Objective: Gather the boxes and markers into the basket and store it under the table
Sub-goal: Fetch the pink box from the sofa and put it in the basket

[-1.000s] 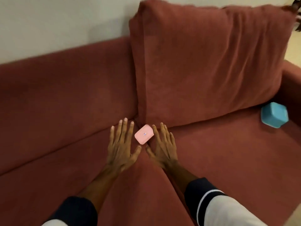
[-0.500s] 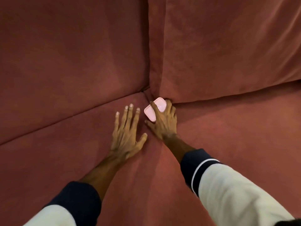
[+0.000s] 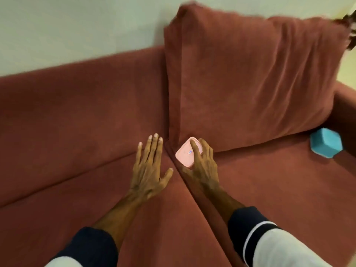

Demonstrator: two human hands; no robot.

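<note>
A red-brown sofa (image 3: 269, 189) is filling nearly the whole view, and a pale wall (image 3: 77, 26) is showing across the top from about ten to twelve o'clock. A big loose back cushion (image 3: 260, 83) of the same fabric is leaning up at one o'clock, its lower left corner coming down to the seam between the two seat pads. No table, basket or marker is showing anywhere here.

The person is working the gathering step, judging by the hands. The right hand (image 3: 204, 166), just right of centre, is closing round a small pink box (image 3: 187, 154): fingers are curling over its far and right edges and the thumb is pressing at its near edge, so the box is sitting in the grip right where the seat seam meets the cushion corner. Whether it is lifting clear of the fabric I cannot tell. The left hand (image 3: 150, 168), just left of the seam, is lying flat and spread on the seat, holding nothing.

A teal box (image 3: 326, 143) is resting on the seat at three o'clock, well apart from both hands, tucked by the sofa arm.

Next, I judge, the pink box needs carrying to the basket, and the teal box is waiting for a long reach rightward.
</note>
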